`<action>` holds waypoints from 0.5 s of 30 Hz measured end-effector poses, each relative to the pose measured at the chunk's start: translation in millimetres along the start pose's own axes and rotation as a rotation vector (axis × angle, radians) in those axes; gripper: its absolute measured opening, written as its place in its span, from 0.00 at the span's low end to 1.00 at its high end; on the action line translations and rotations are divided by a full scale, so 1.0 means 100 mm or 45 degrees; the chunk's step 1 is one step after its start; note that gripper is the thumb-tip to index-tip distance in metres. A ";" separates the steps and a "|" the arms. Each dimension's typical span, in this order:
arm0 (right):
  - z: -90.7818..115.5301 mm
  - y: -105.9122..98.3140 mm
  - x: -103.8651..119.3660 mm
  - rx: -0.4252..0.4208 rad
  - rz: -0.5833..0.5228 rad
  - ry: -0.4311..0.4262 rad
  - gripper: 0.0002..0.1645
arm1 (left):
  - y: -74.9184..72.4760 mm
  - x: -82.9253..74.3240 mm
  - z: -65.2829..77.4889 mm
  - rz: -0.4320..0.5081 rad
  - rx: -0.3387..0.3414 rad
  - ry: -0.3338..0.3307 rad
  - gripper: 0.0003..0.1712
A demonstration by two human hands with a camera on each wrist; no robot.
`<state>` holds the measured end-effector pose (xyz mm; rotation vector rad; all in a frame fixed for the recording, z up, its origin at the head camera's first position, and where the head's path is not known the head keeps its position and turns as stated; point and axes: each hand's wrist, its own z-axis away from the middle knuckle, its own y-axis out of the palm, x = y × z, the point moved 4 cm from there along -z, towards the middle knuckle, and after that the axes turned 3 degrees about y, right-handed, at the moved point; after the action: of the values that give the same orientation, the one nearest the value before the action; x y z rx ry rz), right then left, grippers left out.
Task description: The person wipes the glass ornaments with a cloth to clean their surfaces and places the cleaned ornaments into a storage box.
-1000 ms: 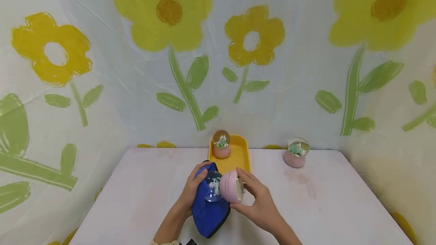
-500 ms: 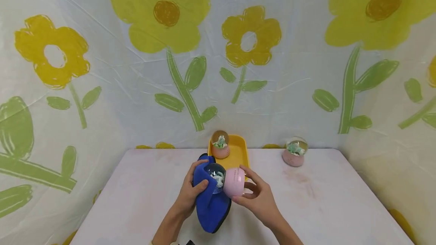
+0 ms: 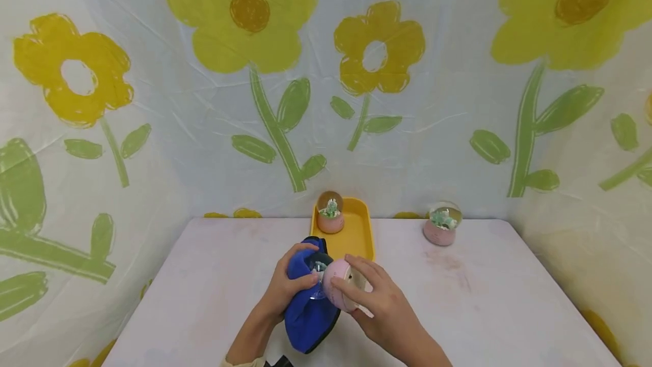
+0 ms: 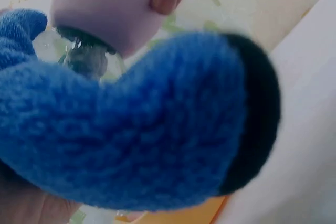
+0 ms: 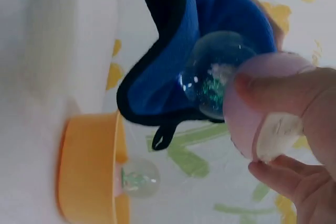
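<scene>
A snow globe with a pink base [image 3: 333, 283] is held sideways above the table, its clear ball [image 5: 210, 72] pointing left. My right hand [image 3: 392, 304] grips the pink base, thumb on its side and fingers at its underside. My left hand [image 3: 282, 285] holds a blue cloth [image 3: 311, 321] with black edging, folded around part of the glass ball. In the left wrist view the fuzzy blue cloth [image 4: 157, 124] fills the middle and hides much of the ball. A small black loop [image 5: 165, 137] hangs from the cloth's edge.
Behind the hands stands a yellow tray [image 3: 356, 231], with a second pink-based snow globe [image 3: 331, 214] upright at its left side. A third snow globe [image 3: 442, 224] stands near the table's back right. Flower-printed fabric [image 3: 433, 129] encloses the table [image 3: 214, 276].
The right hand has turned the snow globe in the cloth, and its thumb now lies across the base. The left hand's cloth has shifted and opened and closed around the ball.
</scene>
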<state>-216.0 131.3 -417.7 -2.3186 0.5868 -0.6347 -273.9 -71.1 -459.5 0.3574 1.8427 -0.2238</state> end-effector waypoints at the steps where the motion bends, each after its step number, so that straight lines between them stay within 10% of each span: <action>1: 0.00 0.00 -0.04 0.012 -0.075 0.019 0.50 | 0.00 -0.02 0.00 -0.017 0.027 0.017 0.30; 9: 0.04 0.17 -0.54 0.303 -1.096 0.727 0.41 | -0.02 -0.11 -0.03 -0.320 0.269 0.079 0.29; 12: 0.09 0.24 -0.50 0.397 -1.128 0.803 0.41 | -0.05 -0.05 0.02 -0.353 0.307 0.030 0.27; 15: 0.09 0.23 -0.38 0.393 -0.905 0.621 0.45 | -0.07 0.02 0.07 -0.330 0.299 -0.015 0.27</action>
<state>-245.8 140.9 -450.0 -2.0412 -0.1647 -1.5252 -271.1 -79.9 -463.1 0.2764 1.8528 -0.6231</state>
